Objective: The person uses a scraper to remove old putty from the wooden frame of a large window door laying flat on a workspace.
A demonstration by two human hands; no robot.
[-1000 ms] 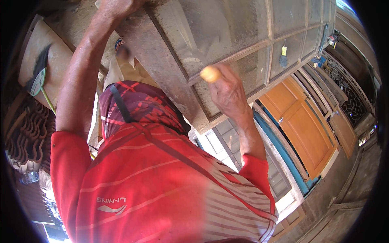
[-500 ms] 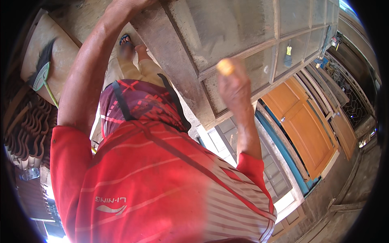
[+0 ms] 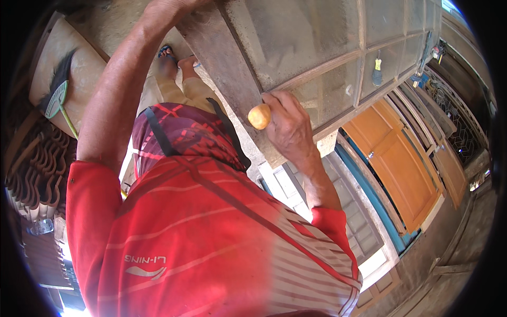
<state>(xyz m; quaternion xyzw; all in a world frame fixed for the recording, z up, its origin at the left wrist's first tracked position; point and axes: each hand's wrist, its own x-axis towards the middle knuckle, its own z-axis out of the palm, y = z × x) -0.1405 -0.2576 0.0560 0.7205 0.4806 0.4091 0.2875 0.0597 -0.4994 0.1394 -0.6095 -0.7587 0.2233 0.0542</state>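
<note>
Handle clenched in our right hand
It juts left near the frame corner; we can't tell if our left hand grips.

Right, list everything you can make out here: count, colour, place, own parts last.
round-ended handle: one, yellow-orange, centre
glazed wooden frame: one, brown with greyish panes, top centre to right
yellow-handled tool: one, yellow and grey-blue, right part of the panes
door panels: at least two, orange-brown, right
metal grille: one, dark, far right
broom: one, black and green, upper left
curved tiles: many, brown, left
bottle: one, clear, lower left
shirt: one, red with pale stripes, lower centre
left hand: one, bare, cut by top edge
right hand: one, bare, centre, gripping the round-ended handle
</note>
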